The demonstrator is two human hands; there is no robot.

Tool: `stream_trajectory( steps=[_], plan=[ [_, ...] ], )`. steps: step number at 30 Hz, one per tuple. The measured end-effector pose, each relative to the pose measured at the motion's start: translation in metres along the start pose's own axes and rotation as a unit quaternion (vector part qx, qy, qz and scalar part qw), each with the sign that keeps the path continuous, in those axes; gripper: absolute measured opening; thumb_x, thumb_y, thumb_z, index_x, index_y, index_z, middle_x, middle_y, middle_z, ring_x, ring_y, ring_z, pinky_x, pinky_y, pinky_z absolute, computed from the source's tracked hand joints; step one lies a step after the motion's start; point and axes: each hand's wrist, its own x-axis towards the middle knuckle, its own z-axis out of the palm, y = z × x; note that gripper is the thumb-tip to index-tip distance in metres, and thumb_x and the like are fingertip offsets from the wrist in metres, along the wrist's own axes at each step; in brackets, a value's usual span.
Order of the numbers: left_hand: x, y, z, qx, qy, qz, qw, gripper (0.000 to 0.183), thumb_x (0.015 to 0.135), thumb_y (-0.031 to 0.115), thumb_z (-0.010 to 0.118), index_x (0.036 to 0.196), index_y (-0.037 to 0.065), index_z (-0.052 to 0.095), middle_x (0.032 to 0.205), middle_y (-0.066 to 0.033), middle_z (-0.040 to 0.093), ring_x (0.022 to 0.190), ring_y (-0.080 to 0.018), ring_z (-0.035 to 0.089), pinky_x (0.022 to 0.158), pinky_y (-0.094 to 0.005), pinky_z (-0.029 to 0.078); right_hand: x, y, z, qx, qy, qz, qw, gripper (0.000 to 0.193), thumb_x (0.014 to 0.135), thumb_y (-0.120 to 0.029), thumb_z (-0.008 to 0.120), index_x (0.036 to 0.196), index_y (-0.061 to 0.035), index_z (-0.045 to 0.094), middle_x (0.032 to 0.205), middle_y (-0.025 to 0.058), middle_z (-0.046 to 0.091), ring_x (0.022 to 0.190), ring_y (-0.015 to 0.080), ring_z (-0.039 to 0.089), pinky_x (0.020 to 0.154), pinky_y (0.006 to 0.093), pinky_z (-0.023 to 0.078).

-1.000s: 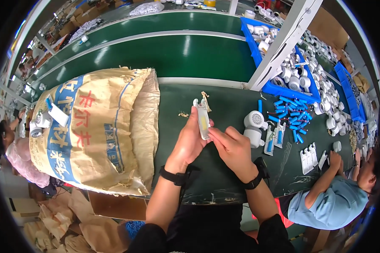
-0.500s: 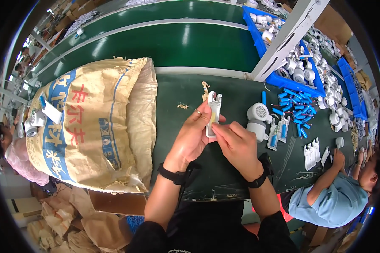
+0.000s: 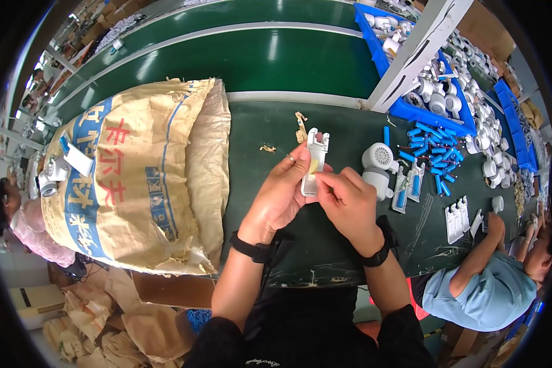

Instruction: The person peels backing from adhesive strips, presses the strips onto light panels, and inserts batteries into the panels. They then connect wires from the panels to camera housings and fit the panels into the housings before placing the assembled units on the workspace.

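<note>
My left hand (image 3: 275, 205) is wrapped round a long white plastic shell (image 3: 317, 145), held upright over the table with its clipped end pointing away. A thin pale-yellow strip (image 3: 313, 165) sits in the hollow of the shell, its edge standing up a little. Thumb and fingertips of my right hand (image 3: 353, 207) are pinched at the lower end of this strip. To the right of that hand lie two white round fan heads (image 3: 379, 157) and white shells with blue cylindrical batteries (image 3: 401, 192) in them.
A big tan woven sack (image 3: 141, 178) stands at the left. Blue batteries (image 3: 435, 150) lie heaped at the right, below a blue bin (image 3: 432, 116) of white fan parts and a white post (image 3: 411, 61). White shells (image 3: 456, 221) lie near a seated co-worker (image 3: 478, 288).
The yellow strip lay flatter in the shell before; now its edge is raised. My right fingertips have moved slightly up and right along the shell, and the left hand keeps its hold.
</note>
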Motion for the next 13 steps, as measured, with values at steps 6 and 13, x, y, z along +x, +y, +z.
stream_trajectory(
  steps=[6,13],
  plan=[
    [0.004,-0.004,0.011,0.080,-0.065,0.036,0.994,0.054,0.108,0.033,0.054,0.151,0.003,0.043,0.128,-0.0165,0.067,0.115,-0.0265,0.067,0.104,-0.0390,0.050,0.011,0.012,-0.048,0.025,0.239,0.127,0.962,0.015,0.090,0.002,0.074,0.103,-0.0035,0.075,0.068,-0.0029,0.043,0.056,0.0058,0.037,0.052,0.0216,0.031],
    [0.013,-0.095,0.078,0.149,-0.108,-0.113,0.977,0.047,0.104,0.019,0.063,0.147,0.007,0.052,0.135,-0.0107,0.064,0.117,-0.0244,0.066,0.096,-0.0367,0.057,-0.071,-0.043,-0.129,0.313,0.208,0.146,0.915,0.015,0.106,-0.011,0.052,0.092,-0.0056,0.050,0.086,0.0041,0.039,0.059,0.0081,0.043,0.047,0.0229,0.033]
  ],
)
